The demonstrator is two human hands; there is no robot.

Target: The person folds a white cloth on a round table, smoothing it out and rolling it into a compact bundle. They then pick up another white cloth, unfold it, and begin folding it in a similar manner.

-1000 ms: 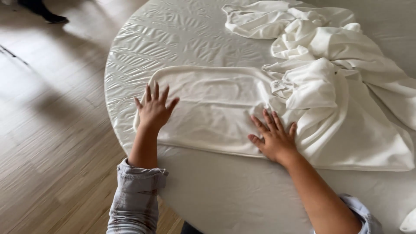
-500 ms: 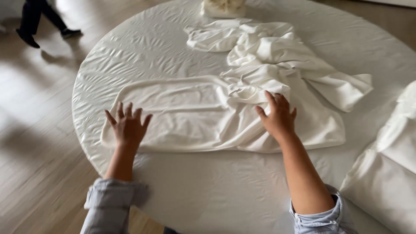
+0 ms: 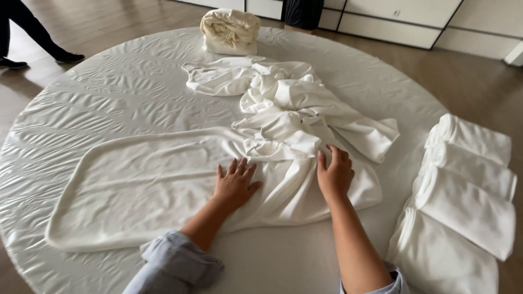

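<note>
Round worktop (image 3: 381, 81) under a wrinkled white cover fills most of the head view

White cloth (image 3: 163, 179) lies on it: near part spread flat, long axis running left-right across the near half of the worktop, rounded corner at the left end. Its far-right part is bunched in twisted folds trailing toward the far side

Stack of folded white cloths (image 3: 463, 201) at the right edge, overlapping like shingles, well apart from the hands

Cream bundle (image 3: 231, 31) on the far side, just beyond the bunched end

Left hand (image 3: 235, 184): grip open, fingers spread, palm flat on the cloth just left of where the folds start. Holds nothing, only presses

Right hand (image 3: 335, 174): grip open, fingers together and slightly curled, resting on the cloth at the foot of the bunched part. Whether it pinches any fabric — cannot tell

Rolled grey-blue sleeve (image 3: 180, 261) on the left forearm, near edge

Another person's dark trouser leg and shoe (image 3: 68, 56) on the wooden floor, far left

Vs half a second back: left hand has moved from the cloth's left end to its middle, so the hands now sit near each other; right hand stays by the folds; view has tipped up, showing the bundle and stack
</note>
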